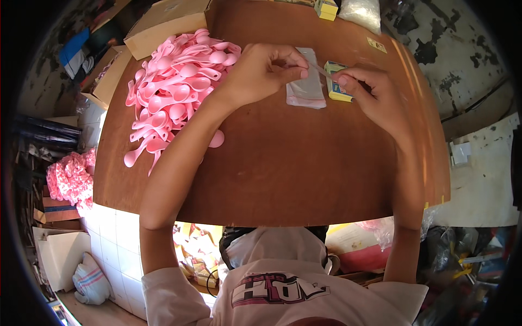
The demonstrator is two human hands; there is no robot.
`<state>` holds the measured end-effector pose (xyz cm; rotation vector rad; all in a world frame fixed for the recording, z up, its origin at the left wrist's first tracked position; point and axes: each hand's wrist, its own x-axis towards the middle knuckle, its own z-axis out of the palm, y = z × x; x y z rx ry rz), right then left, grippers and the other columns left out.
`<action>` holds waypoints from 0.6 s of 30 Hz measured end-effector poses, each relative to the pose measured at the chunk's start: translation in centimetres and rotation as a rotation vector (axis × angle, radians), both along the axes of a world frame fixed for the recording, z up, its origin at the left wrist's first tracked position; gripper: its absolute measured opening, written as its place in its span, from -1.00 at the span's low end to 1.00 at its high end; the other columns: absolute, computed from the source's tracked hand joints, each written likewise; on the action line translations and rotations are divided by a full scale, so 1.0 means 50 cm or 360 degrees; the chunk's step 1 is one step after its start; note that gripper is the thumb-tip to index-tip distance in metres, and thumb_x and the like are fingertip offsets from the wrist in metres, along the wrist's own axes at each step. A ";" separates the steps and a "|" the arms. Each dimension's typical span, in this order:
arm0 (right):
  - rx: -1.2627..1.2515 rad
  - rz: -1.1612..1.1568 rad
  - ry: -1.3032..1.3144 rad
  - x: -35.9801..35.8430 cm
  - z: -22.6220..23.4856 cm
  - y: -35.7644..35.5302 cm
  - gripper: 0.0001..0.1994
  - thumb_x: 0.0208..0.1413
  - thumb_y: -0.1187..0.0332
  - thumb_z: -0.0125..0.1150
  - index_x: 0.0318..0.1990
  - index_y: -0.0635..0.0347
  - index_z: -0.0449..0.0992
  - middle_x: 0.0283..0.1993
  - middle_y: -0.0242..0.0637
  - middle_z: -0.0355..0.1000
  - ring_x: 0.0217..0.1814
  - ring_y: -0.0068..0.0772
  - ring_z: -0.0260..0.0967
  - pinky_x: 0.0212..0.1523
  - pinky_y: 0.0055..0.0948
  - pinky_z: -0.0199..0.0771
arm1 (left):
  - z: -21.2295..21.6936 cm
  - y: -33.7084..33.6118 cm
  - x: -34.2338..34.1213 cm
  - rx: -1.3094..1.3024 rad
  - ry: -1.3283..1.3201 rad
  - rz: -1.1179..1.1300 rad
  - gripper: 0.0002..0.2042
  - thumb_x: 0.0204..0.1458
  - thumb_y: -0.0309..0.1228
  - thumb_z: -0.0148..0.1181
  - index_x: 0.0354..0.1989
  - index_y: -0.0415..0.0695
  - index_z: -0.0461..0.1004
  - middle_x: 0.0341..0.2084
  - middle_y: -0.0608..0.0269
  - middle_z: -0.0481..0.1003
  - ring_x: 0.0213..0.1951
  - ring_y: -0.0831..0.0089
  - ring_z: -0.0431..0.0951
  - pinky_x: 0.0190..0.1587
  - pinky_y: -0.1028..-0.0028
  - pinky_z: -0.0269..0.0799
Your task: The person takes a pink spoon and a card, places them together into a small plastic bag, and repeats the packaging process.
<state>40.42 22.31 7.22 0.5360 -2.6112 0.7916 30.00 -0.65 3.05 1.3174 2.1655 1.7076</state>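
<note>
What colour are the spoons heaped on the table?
Pink spoons, clearest in the head view.

A brown wooden surface fills the middle, sunlit along its right edge. White floor tiles lie at lower left, cardboard boxes crowd the left, and a stained, peeling wall stands at right.

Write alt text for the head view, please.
Over a brown table, the left hand and right hand pinch a thin strip between them above a stack of clear bags and a yellow box. A pile of pink spoons lies left.
</note>
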 end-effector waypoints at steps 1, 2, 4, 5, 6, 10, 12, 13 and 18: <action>0.0074 -0.0180 -0.0054 -0.004 -0.026 0.020 -0.85 0.14 0.35 0.25 -0.24 0.21 0.65 -0.34 -0.18 0.54 -0.35 -0.16 0.47 -0.31 -0.28 0.43 | 0.002 -0.001 0.000 0.0033 0.0001 0.0077 -0.90 0.15 -0.53 0.28 -0.21 -0.27 0.61 -0.29 0.31 0.60 -0.19 0.56 0.58 -0.03 0.49 0.50; 0.0146 -0.0358 -0.0109 -0.006 -0.055 0.039 -0.85 0.13 0.34 0.27 -0.23 0.19 0.66 -0.32 -0.21 0.55 -0.31 -0.16 0.49 -0.31 -0.28 0.45 | 0.004 -0.003 -0.001 0.0037 0.0004 0.0062 -0.90 0.15 -0.53 0.28 -0.21 -0.27 0.61 -0.29 0.31 0.60 -0.19 0.56 0.58 -0.03 0.49 0.50; 0.0380 -0.0450 0.0125 -0.007 -0.127 0.088 -0.85 0.11 0.33 0.29 -0.23 0.17 0.67 -0.29 -0.24 0.56 -0.28 -0.17 0.50 -0.29 -0.28 0.47 | 0.012 0.004 -0.003 0.0063 -0.0052 0.0052 -0.89 0.14 -0.55 0.27 -0.20 -0.31 0.59 -0.33 0.29 0.60 -0.26 0.56 0.60 -0.10 0.52 0.52; 0.0602 -0.0512 0.0349 -0.008 -0.148 0.103 -0.85 0.10 0.32 0.32 -0.23 0.15 0.68 -0.26 -0.26 0.57 -0.24 -0.18 0.52 -0.27 -0.27 0.49 | 0.017 0.010 0.001 0.0070 -0.0050 0.0045 -0.89 0.14 -0.55 0.27 -0.20 -0.31 0.59 -0.33 0.29 0.60 -0.26 0.56 0.60 -0.10 0.52 0.52; 0.0601 -0.0511 0.0349 -0.008 -0.154 0.101 -0.85 0.10 0.32 0.32 -0.23 0.15 0.68 -0.26 -0.26 0.57 -0.24 -0.18 0.52 -0.27 -0.27 0.49 | 0.021 0.009 0.008 0.0053 -0.0095 0.0047 -0.88 0.14 -0.56 0.28 -0.18 -0.31 0.59 -0.33 0.28 0.60 -0.28 0.56 0.60 -0.13 0.54 0.53; 0.0382 -0.0619 0.0284 -0.007 -0.160 0.095 -0.87 0.07 0.35 0.34 -0.24 0.11 0.69 -0.21 -0.29 0.57 -0.16 -0.19 0.52 -0.21 -0.25 0.52 | 0.017 0.010 0.009 0.0131 -0.0005 0.0062 -0.85 0.12 -0.58 0.28 -0.14 -0.31 0.58 -0.34 0.27 0.62 -0.28 0.57 0.61 -0.16 0.55 0.54; 0.0306 -0.0585 0.0211 -0.008 -0.156 0.111 -0.88 0.08 0.36 0.34 -0.24 0.10 0.69 -0.20 -0.29 0.57 -0.16 -0.18 0.52 -0.22 -0.26 0.51 | 0.022 0.005 0.010 0.0125 -0.0018 0.0079 -0.82 0.12 -0.58 0.29 -0.11 -0.33 0.56 -0.33 0.25 0.63 -0.29 0.57 0.61 -0.16 0.55 0.54; 0.0277 -0.0532 0.0319 -0.006 -0.155 0.128 -0.88 0.08 0.37 0.34 -0.24 0.11 0.69 -0.22 -0.26 0.57 -0.21 -0.20 0.52 -0.25 -0.30 0.50 | 0.028 0.005 0.013 0.0123 -0.0030 0.0098 -0.79 0.11 -0.58 0.30 -0.08 -0.34 0.55 -0.32 0.23 0.65 -0.30 0.58 0.61 -0.15 0.55 0.54; -0.0725 -0.0809 0.0627 0.050 -0.044 0.100 -0.82 0.21 0.32 0.31 -0.13 0.22 0.65 -0.43 -0.44 0.53 -0.48 -0.60 0.34 -0.40 -0.60 0.38 | 0.042 -0.006 0.010 0.0048 -0.0169 0.0178 -0.68 0.06 -0.59 0.33 0.00 -0.37 0.50 -0.32 0.18 0.67 -0.32 0.59 0.61 -0.12 0.56 0.53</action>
